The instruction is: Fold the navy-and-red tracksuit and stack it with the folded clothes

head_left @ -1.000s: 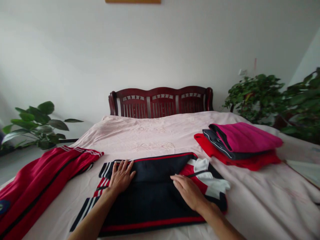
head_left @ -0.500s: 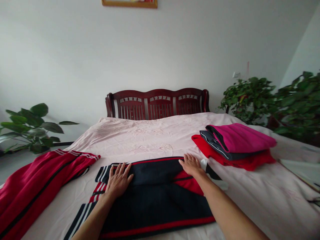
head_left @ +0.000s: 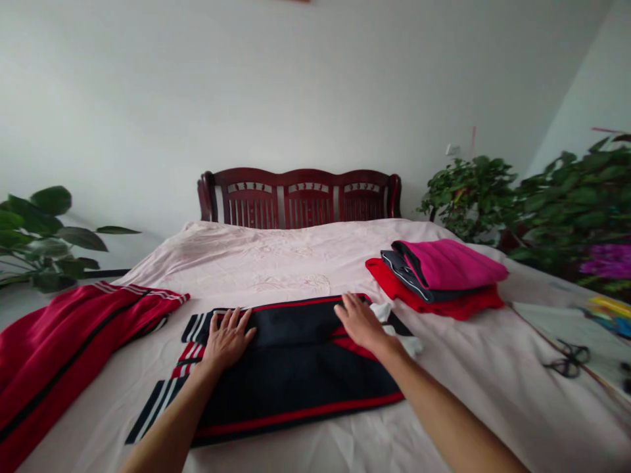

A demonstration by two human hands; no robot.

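Navy, red-edged garment lay flat on the bedspread in the head view, not yet compact; left hand and right hand pressed it, open, gripping nothing. Folded clothes sat stacked; a red garment lay spread lengthwise.

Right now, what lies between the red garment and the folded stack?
The head view shows a dark garment between the red garment and the folded stack, the left hand and right hand on it.

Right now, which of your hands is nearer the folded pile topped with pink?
Right. The right hand rests on the navy garment's pile-side end; the left hand lies flat at its striped end.
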